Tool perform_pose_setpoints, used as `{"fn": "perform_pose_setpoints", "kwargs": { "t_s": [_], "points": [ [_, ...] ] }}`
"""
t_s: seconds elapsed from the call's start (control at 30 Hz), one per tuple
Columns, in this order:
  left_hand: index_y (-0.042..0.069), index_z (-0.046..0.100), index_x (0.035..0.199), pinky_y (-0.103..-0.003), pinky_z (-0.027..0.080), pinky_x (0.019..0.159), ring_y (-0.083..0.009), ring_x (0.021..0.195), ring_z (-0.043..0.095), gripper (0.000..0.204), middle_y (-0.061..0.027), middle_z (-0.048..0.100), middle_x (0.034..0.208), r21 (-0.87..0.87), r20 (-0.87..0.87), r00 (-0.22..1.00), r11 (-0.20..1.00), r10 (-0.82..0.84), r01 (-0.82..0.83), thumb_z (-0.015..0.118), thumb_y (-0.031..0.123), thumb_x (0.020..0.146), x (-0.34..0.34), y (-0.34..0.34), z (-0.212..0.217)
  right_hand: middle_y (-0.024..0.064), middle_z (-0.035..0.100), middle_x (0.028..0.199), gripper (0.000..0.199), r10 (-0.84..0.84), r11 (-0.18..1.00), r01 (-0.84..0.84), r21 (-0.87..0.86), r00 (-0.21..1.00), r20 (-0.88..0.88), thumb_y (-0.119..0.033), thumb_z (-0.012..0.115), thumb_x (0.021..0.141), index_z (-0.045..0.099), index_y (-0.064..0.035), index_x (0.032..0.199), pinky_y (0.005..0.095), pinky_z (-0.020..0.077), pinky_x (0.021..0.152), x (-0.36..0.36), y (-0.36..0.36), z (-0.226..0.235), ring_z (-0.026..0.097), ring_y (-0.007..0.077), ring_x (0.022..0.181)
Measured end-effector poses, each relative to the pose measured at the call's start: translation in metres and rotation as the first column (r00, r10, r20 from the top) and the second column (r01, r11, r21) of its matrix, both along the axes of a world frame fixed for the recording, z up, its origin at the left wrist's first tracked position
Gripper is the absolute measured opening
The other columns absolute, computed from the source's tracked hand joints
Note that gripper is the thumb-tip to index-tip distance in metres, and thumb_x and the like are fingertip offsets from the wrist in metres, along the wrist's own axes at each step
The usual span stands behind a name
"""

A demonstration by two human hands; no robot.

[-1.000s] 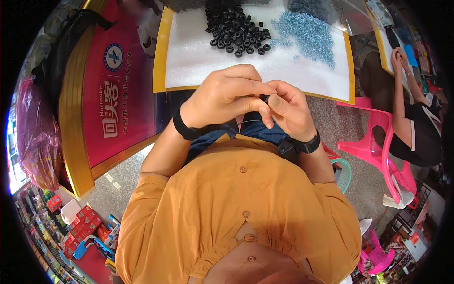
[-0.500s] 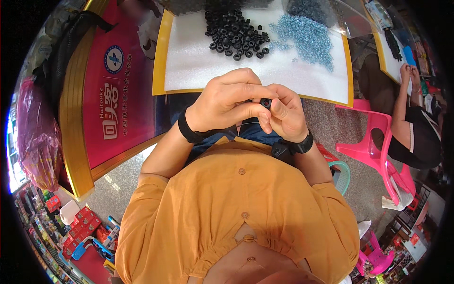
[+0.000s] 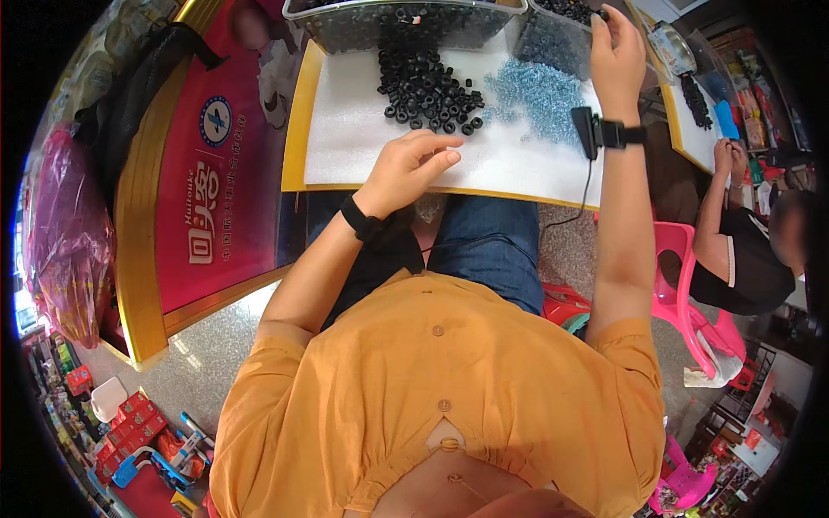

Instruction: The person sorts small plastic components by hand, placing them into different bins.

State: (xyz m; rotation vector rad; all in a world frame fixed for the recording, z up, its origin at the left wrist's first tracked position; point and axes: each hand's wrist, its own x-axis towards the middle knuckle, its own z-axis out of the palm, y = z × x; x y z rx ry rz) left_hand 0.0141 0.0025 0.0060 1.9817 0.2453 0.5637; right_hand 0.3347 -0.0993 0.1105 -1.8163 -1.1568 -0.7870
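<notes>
On the white foam-covered board (image 3: 345, 129) lies a heap of black ring-shaped beads (image 3: 423, 91). A spread of small pale-blue beads (image 3: 544, 95) is to its right. My left hand (image 3: 410, 168) hovers at the board's near side, just below the black heap. Its fingers are loosely curved, thumb and forefinger apart, with nothing visible between them. My right hand (image 3: 617, 60) reaches to the far right, beside a clear plastic bin (image 3: 557, 47) of dark beads. At its fingertips is a small black bead (image 3: 602, 15), pinched.
A larger clear bin (image 3: 406, 30) of black beads stands at the board's far edge. A thin dark cord (image 3: 570, 216) hangs from my right wrist. At right are a pink chair (image 3: 678, 285) and a seated person (image 3: 734, 242); a red-panelled counter (image 3: 207, 173) stands left.
My hands were together over my lap, holding a black bead; now they are apart. The right one has swung far up and right to the bin, the left one slightly toward the board.
</notes>
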Motion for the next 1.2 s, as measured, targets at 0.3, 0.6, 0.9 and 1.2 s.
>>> {"fn": "perform_pose_setpoints", "kwargs": {
  "t_s": [0.3,0.6,0.9,1.2],
  "points": [
    [0.005,0.074,0.106,-0.032,0.051,0.071,-0.0246,0.079,0.064,0.022,-0.0105,0.068,0.086,0.019,0.075,0.997,1.000,-0.014,0.013,0.068,0.023,0.095,-0.003,0.005,-0.010,0.0088,0.071,0.095,0.019,0.076,0.988,-0.023,-0.153,0.935,0.346,-0.023,0.065,0.093,0.072,-0.0078,0.101,0.0404,0.0478,0.087,-0.020,0.013,-0.019,0.064,0.0279,0.095],
    [0.003,0.074,0.104,-0.031,0.050,0.070,-0.0218,0.077,0.063,0.019,-0.0095,0.068,0.084,0.091,0.091,0.995,0.995,-0.049,0.041,0.068,0.018,0.095,-0.002,0.004,-0.011,0.0091,0.071,0.089,0.011,0.329,0.804,-0.350,-0.481,0.935,-0.131,-0.017,0.067,0.087,0.075,-0.0092,0.089,0.0409,0.0504,0.084,-0.095,0.022,-0.069,0.063,0.0313,0.092],
    [0.003,0.075,0.102,-0.032,0.051,0.070,-0.0229,0.078,0.064,0.019,-0.0099,0.068,0.084,0.130,0.062,0.997,0.991,-0.041,0.033,0.068,0.019,0.095,-0.002,0.004,-0.012,0.0120,0.072,0.091,0.024,0.260,0.730,-0.384,-0.565,0.921,-0.289,-0.022,0.071,0.084,0.074,-0.0098,0.104,0.0440,0.0511,0.089,-0.114,0.060,-0.074,0.064,0.0346,0.097],
    [0.006,0.074,0.110,-0.027,0.049,0.067,-0.0130,0.077,0.061,0.022,-0.0052,0.069,0.086,-0.053,0.090,0.996,0.998,-0.020,0.025,0.065,0.022,0.098,-0.002,0.010,-0.017,0.0137,0.070,0.099,0.021,0.254,0.746,-0.295,-0.598,0.955,-0.154,-0.020,0.067,0.088,0.069,-0.0046,0.102,0.0435,0.0489,0.091,-0.116,0.064,-0.079,0.063,0.0350,0.099]
  ]
}}
